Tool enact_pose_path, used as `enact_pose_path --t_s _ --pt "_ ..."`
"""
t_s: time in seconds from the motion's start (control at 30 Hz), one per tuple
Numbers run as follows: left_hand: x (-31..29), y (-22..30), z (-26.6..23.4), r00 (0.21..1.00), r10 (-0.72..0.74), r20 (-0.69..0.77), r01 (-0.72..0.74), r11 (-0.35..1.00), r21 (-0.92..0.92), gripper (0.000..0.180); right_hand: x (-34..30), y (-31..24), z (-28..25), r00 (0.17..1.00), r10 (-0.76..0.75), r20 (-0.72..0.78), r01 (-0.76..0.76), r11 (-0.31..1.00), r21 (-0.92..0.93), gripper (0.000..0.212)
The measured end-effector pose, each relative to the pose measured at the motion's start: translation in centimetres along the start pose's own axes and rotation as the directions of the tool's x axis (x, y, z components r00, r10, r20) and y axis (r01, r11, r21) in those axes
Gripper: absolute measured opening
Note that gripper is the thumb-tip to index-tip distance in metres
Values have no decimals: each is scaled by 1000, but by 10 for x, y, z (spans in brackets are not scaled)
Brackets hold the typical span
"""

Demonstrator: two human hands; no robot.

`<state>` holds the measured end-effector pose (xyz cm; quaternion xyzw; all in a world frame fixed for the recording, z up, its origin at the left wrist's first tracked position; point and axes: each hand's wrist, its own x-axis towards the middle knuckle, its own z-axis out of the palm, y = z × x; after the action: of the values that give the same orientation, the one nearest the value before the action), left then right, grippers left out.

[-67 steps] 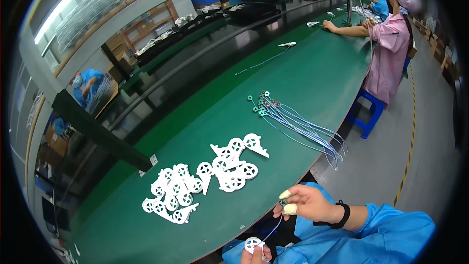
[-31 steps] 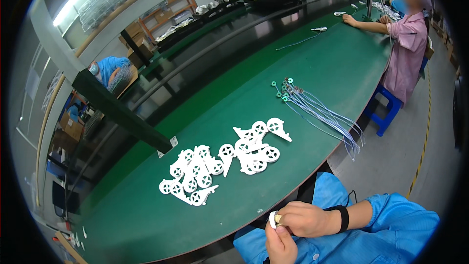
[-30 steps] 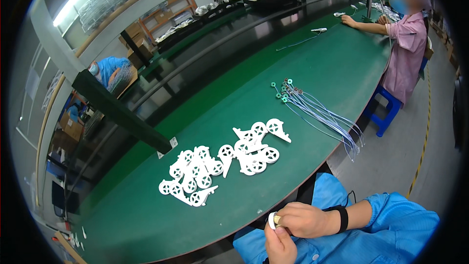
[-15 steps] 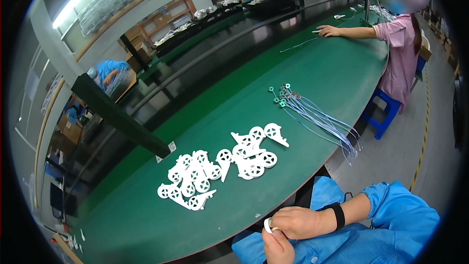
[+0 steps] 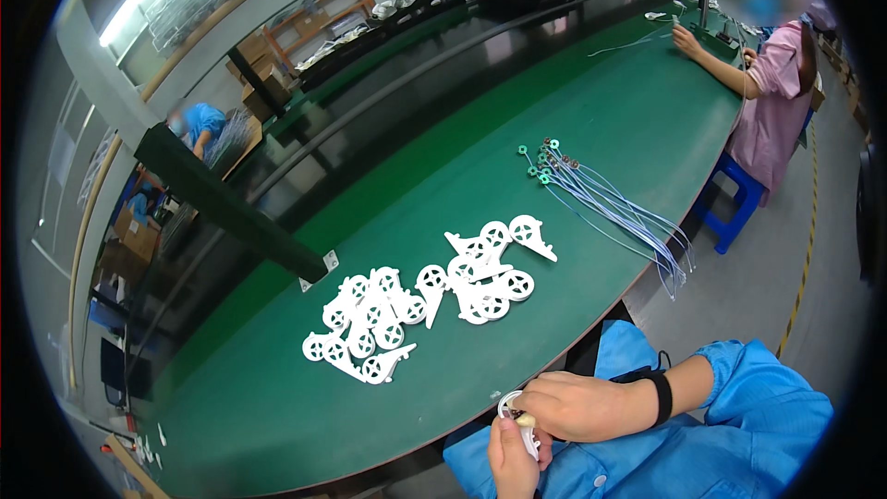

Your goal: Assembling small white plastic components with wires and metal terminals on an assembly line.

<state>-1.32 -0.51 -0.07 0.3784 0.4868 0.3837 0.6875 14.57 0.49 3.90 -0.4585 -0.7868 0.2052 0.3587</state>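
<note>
Near the table's front edge, my left hand (image 5: 514,464) grips a white plastic part (image 5: 530,444) with a round ring end, held upright. My right hand (image 5: 577,407) reaches over from the right, its fingers closed on the ring end of that part. A pale yellowish cover shows on one fingertip there. My fingers hide what lies inside the ring. Beyond my hands, a loose pile of similar white plastic parts (image 5: 372,316), each with a spoked round end and a pointed arm, lies on the green table (image 5: 443,379).
A bundle of blue-white wires (image 5: 614,212) with small green and brown ends lies at the right, its tails over the table edge. A dark post (image 5: 236,208) rises at left. A co-worker in pink (image 5: 771,83) sits at the far right, by a blue stool (image 5: 733,199).
The white part has turned upward in my hands and more of it shows. My right hand has shifted slightly up. The co-worker's arm has drawn back to the right.
</note>
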Motion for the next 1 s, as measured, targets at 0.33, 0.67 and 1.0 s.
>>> enact_pose_path --t_s 0.33,0.67,1.0 --pt "-2 12 -1 982 -169 80 183 959 -214 40 3 -2 -22 985 -36 171 41 999 -27 36" --pt "4 -19 -5 997 74 -38 -68 990 127 40 0 0 17 999 4 36 -3 999 -41 24" --pt "-3 1 -19 998 64 29 -60 988 -145 36 18 -7 11 1000 -23 10 22 999 40 28"
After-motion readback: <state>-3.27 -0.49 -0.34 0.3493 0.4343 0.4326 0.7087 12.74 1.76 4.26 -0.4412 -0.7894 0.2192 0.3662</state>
